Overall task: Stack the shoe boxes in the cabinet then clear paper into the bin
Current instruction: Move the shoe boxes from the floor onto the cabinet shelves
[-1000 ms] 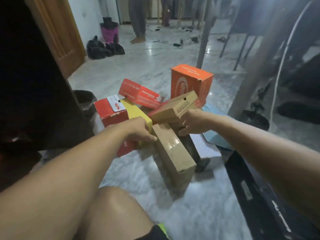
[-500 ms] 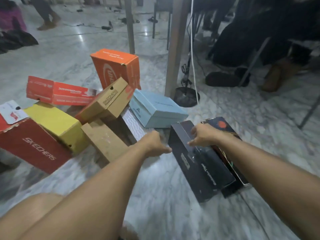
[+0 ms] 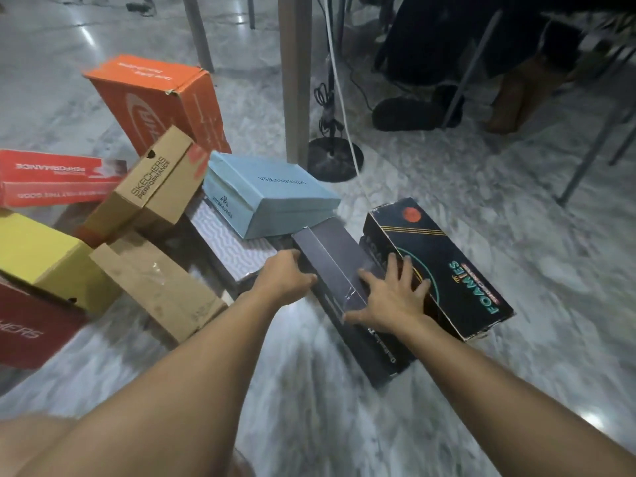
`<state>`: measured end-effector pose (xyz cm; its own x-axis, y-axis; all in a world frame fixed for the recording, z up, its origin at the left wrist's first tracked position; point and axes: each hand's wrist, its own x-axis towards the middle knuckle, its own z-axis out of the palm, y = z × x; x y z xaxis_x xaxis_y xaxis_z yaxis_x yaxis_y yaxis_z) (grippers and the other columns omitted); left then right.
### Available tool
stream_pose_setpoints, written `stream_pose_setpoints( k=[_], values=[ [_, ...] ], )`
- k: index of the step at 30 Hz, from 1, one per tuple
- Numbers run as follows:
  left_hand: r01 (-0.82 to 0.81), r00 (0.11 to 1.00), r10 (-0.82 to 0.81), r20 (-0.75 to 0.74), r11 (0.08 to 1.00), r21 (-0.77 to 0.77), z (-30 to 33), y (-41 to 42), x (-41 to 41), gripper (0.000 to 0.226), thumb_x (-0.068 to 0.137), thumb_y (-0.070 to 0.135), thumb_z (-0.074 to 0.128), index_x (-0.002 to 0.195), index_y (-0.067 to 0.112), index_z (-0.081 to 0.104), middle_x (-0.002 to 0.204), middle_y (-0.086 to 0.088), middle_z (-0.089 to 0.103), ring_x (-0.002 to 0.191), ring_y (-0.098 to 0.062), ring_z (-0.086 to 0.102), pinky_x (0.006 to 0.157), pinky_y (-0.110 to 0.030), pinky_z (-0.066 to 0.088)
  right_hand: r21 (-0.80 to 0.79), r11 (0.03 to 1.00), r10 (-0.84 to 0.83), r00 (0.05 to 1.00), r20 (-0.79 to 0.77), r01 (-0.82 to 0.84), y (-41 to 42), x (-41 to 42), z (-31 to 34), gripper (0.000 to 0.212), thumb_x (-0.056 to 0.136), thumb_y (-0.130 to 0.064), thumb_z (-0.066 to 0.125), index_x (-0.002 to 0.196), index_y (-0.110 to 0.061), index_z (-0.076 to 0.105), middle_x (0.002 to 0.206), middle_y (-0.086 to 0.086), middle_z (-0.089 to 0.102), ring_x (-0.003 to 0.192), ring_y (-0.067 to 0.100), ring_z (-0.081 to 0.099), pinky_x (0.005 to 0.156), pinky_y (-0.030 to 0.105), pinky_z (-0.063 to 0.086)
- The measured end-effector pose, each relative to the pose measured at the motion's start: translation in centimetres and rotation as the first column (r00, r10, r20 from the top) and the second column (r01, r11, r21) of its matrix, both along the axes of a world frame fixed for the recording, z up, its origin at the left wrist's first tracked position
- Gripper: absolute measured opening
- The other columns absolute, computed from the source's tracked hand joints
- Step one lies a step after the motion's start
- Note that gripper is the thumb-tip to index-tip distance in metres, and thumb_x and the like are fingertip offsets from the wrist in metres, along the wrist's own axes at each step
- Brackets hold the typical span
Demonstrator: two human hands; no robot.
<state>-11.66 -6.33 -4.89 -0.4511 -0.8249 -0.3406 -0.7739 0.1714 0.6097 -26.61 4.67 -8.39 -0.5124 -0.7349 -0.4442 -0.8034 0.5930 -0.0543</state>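
Observation:
A dark grey shoe box (image 3: 330, 259) lies on the marble floor in the middle of the view. My left hand (image 3: 285, 278) grips its left side. My right hand (image 3: 392, 297) lies spread over its right edge, with fingers also touching the black Foamies box (image 3: 457, 266) beside it. A pale blue box (image 3: 272, 194) sits just behind. To the left lie a tilted brown Skechers box (image 3: 155, 191), a plain brown box (image 3: 158, 287), an orange box (image 3: 161, 98), a red lid (image 3: 51, 177), a yellow box (image 3: 38, 256) and a red Skechers box (image 3: 31, 325).
A table leg (image 3: 294, 77) stands behind the boxes, with a round black stand base (image 3: 334, 160) and a white cable (image 3: 339, 80) beside it. Chair legs and a person's dark slippers (image 3: 409, 113) fill the upper right. My bare knee (image 3: 34, 442) is at the lower left.
My view swung right from the box pile to the dark boxes. Both hands left the brown boxes and came onto the dark grey box; my right hand has spread flat over its right edge.

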Motion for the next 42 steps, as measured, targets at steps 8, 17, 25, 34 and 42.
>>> stream_pose_setpoints(
  k=[8,17,25,34,42],
  values=[
    [-0.181,0.983,0.183,-0.018,0.98,0.088,-1.3,-0.5,1.0,0.044,0.082,0.008,0.064,0.125,0.005,0.054,0.112,-0.012,0.063,0.098,-0.028,0.058,0.074,-0.025,0.039,-0.12,0.991,-0.038,0.989,0.143,0.055,5.0,2.8,-0.4,0.096,0.055,-0.065,0.066,0.14,-0.048,0.024,0.133,0.007,0.047,0.122,0.033,0.048,0.097,0.045,0.045],
    [-0.285,0.952,0.304,-0.034,0.921,0.264,-4.0,-0.6,2.3,0.03,0.077,0.019,0.06,0.106,0.012,0.065,0.098,-0.01,0.068,0.093,-0.031,0.066,0.087,-0.04,0.056,-0.104,0.992,0.005,0.787,0.617,0.076,5.2,-1.7,-0.4,0.076,0.059,-0.045,0.071,0.132,-0.052,0.051,0.138,-0.013,0.054,0.123,0.008,0.05,0.103,0.03,0.04],
    [-0.34,0.939,0.337,0.065,0.893,0.293,-5.0,0.0,4.5,0.027,0.078,0.009,0.07,0.104,0.006,0.062,0.104,-0.011,0.067,0.093,-0.029,0.064,0.086,-0.036,0.054,-0.318,0.948,0.036,0.987,0.155,0.016,6.2,-0.4,-2.7,0.047,0.089,-0.044,0.058,0.132,-0.027,0.058,0.136,-0.002,0.058,0.127,0.024,0.05,0.105,0.042,0.042],
    [-0.185,0.957,0.053,0.284,0.868,0.46,-5.1,0.9,6.6,0.044,0.086,0.015,0.07,0.124,0.0,0.054,0.118,-0.012,0.055,0.101,-0.028,0.054,0.082,-0.033,0.043,-0.041,0.896,-0.415,0.867,0.278,0.442,10.0,2.0,-4.6,0.083,0.08,-0.049,0.067,0.15,-0.025,0.029,0.149,0.016,0.038,0.132,0.037,0.041,0.105,0.038,0.037],
    [-0.037,0.96,-0.066,0.27,0.932,0.359,-1.7,0.8,8.3,0.056,0.06,0.03,0.088,0.108,0.01,0.067,0.108,0.0,0.066,0.09,-0.019,0.062,0.077,-0.027,0.046,-0.146,0.857,-0.416,0.83,0.371,0.494,9.4,3.0,0.5,0.09,0.065,-0.068,0.068,0.14,-0.021,0.048,0.138,0.006,0.056,0.127,0.027,0.051,0.103,0.042,0.043]
  ],
)
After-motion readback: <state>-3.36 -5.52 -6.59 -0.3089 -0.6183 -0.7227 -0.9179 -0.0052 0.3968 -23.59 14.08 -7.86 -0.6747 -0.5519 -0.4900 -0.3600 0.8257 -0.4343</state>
